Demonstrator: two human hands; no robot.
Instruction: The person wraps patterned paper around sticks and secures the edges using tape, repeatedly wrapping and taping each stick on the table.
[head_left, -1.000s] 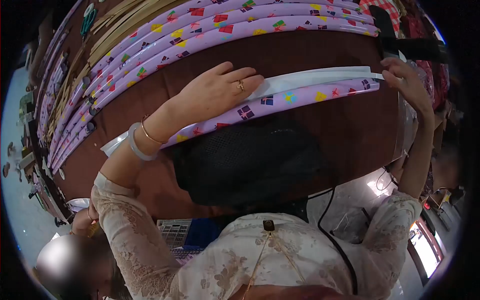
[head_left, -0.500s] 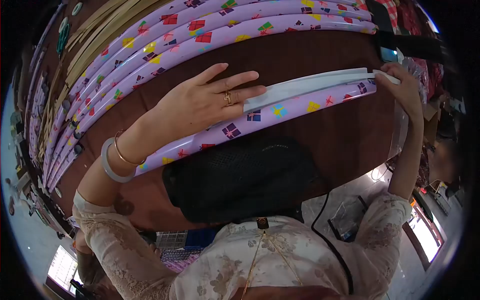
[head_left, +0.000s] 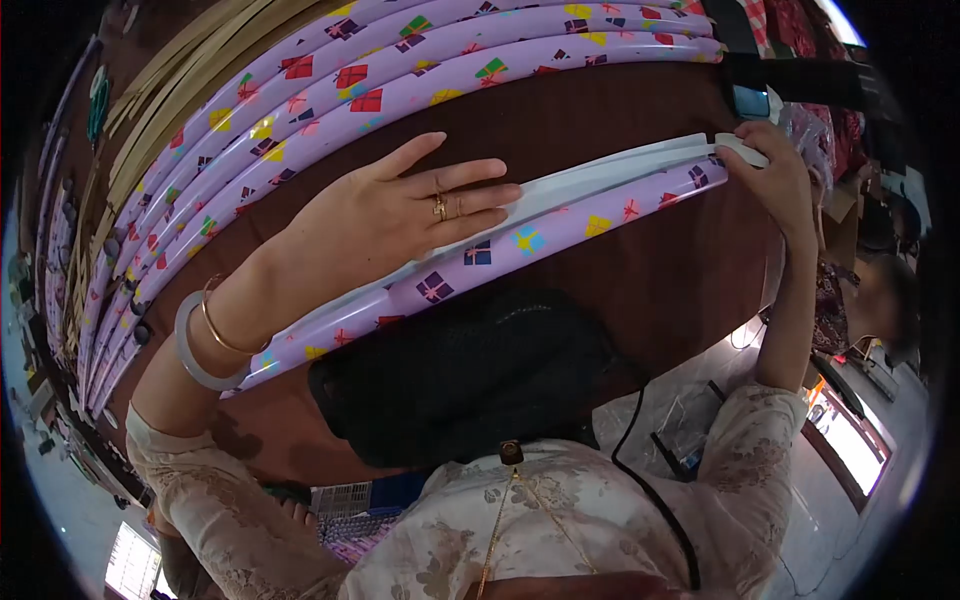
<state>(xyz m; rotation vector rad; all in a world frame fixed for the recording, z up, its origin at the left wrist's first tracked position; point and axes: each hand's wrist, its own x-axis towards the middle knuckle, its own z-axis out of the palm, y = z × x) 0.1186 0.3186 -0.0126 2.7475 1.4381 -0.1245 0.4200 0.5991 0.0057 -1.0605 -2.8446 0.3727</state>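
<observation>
- Spreading over the white strip, the fingers of the left hand are laid out with the back of the hand turned up; nothing is gripped there, and how firmly the strip is pressed cannot be told.
- At the far right end, a small whitish piece is pinched between thumb and finger of the right hand; whether it is joined to the strip cannot be made out.
- The hands are held well apart, both over one lengthwise line.
- That line is set by the patterned roll, which is laid on the bench in front of the torso, its long axis slanted from lower left to upper right. Its right end is found just beside the right hand, the nearer one to that end; its left stretch is crossed by the left hand and forearm.
- The strip is seen along the roll's far edge, parallel to it.
- Between roll and torso, a dark mesh-like object is placed.
- Beyond the roll, several purple rolls are lined up in a curve, with brown strips heaped past them at upper left.
- At the right edge, another person is seen, blurred.
</observation>
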